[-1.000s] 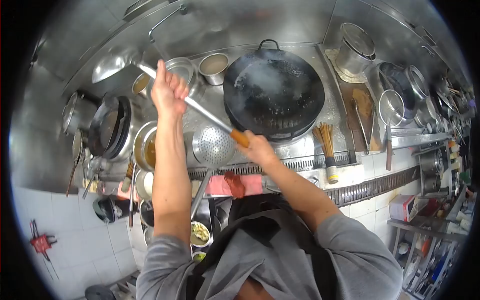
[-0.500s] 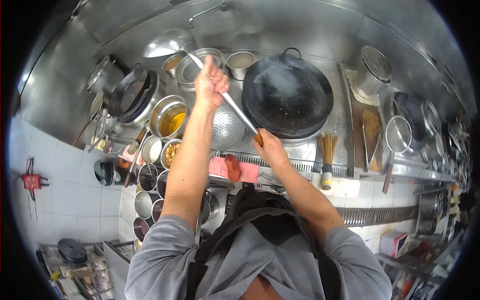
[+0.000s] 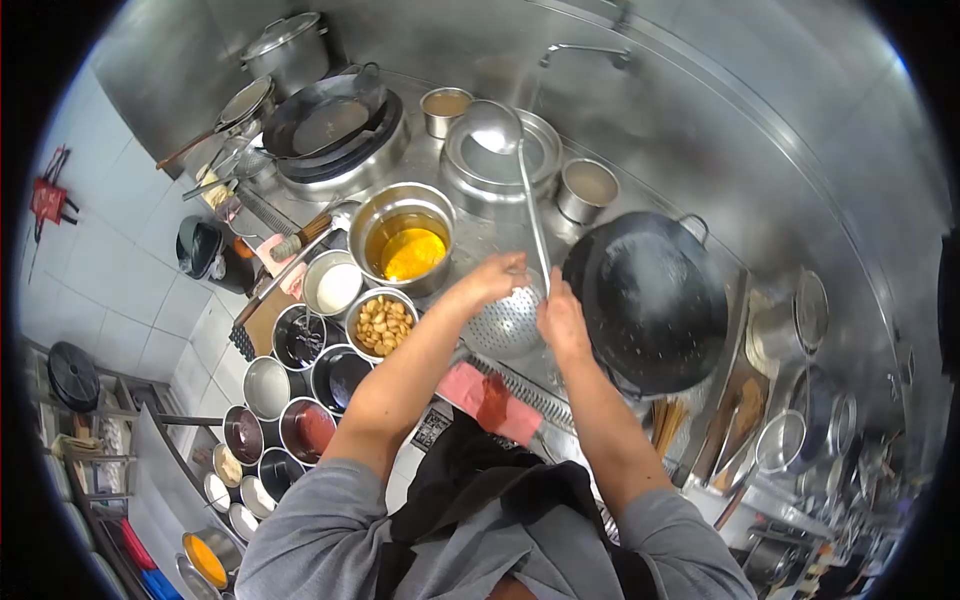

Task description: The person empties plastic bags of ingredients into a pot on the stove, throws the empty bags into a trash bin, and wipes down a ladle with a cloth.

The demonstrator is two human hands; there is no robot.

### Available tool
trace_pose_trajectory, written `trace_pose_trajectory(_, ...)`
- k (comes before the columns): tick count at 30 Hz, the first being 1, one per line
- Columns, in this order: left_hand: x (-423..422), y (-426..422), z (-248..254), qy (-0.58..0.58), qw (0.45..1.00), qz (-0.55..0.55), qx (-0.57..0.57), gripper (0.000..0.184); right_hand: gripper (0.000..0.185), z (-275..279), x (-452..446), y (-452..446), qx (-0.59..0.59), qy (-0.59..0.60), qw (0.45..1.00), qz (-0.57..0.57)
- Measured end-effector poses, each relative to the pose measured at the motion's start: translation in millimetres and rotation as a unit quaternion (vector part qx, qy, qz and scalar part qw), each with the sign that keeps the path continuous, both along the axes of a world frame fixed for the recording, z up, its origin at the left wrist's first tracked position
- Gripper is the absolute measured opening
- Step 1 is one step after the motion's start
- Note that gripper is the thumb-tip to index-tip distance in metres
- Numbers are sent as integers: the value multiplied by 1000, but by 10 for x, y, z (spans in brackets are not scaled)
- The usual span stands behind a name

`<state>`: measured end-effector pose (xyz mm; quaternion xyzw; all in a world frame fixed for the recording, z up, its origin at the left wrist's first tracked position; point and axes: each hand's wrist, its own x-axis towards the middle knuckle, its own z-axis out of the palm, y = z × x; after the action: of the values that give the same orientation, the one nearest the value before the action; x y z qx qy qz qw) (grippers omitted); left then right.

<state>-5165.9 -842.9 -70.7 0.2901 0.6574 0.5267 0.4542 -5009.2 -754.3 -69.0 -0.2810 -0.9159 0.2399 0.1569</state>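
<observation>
My right hand (image 3: 563, 318) is closed around the lower handle of a long ladle (image 3: 533, 205). The ladle's bowl hangs above a wide metal pot (image 3: 462, 160) at the back. Just left of the handle, my left hand (image 3: 498, 279) hovers over a perforated strainer (image 3: 502, 322), its fingers loosely bent and apart from the ladle. Whether it touches the strainer's rim I cannot tell. To the right of my right hand, a black wok (image 3: 650, 340) gives off steam. Left of my left hand stands a metal pot (image 3: 362, 215) with yellow oil.
Bowls of peeled cloves or nuts (image 3: 382, 325) and white powder (image 3: 333, 284) stand by my left forearm, with several seasoning pots nearer. A pink cloth (image 3: 462, 386) lies at the front edge. A bamboo brush (image 3: 668, 425) is below the wok; a tap (image 3: 590, 50) sits on the back wall.
My view has turned to the left. My left hand has let go of the ladle's shaft and come down toward the strainer. My right hand still holds the ladle, which now stands more upright.
</observation>
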Motion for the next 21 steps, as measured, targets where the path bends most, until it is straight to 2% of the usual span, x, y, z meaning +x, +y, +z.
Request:
trace_pose_trajectory(2, -224, -174, 28, 28, 999, 16, 2, 57, 55, 21, -554, 293, 29, -64, 997, -20)
trace_pose_trajectory(5, -650, -296, -48, -21, 998, 61, 21, 54, 52, -23, -1275, 705, 54, -156, 985, -41)
trace_pose_trajectory(8, -1011, -320, -72, -34, 996, 76, 15, 49, 60, -245, -1804, 1002, 73, -210, 974, -39)
trace_pose_trajectory(10, -1247, -252, -134, -49, 995, 87, 17, 49, 44, -272, -2034, 1060, 50, -210, 974, -62)
trace_pose_trajectory(11, -1358, -198, -160, -58, 994, 93, 23, 48, 44, -274, -2185, 1116, 45, -217, 973, -61)
trace_pose_trajectory(12, -1463, -125, -190, -64, 994, 92, 17, 48, 32, -226, -2364, 1177, -35, -261, 964, -29)
trace_pose_trajectory(14, -1702, 66, -216, -2, 991, 134, 14, 41, 22, -167, -2518, 1222, -118, -305, 945, 0)
trace_pose_trajectory(15, -1861, 181, -291, -5, 991, 132, 12, 41, 14, -128, -2565, 1229, -305, -197, 931, -46)
trace_pose_trajectory(16, -2041, 320, -428, 61, 988, 140, 10, 39, 11, -113, -2615, 1239, -476, -76, 871, -90)
trace_pose_trajectory(17, -2207, 451, -529, 126, 981, 146, 8, 37, 11, -138, -2611, 1222, -476, -76, 871, -94)
trace_pose_trajectory(18, -2353, 580, -572, 125, 982, 142, 9, 37, 10, -173, -2550, 1181, -558, 11, 821, -125)
trace_pose_trajectory(19, -2480, 710, -597, 178, 969, 170, -17, 37, 9, -190, -2478, 1143, -628, 98, 756, -154)
trace_pose_trajectory(20, -2579, 837, -628, 229, 953, 196, -43, 36, 8, -191, -2390, 1136, -649, 130, 735, -148)
trace_pose_trajectory(21, -2681, 966, -641, 225, 955, 190, -41, 36, 8, -111, -2302, 1083, -647, 131, 735, -156)
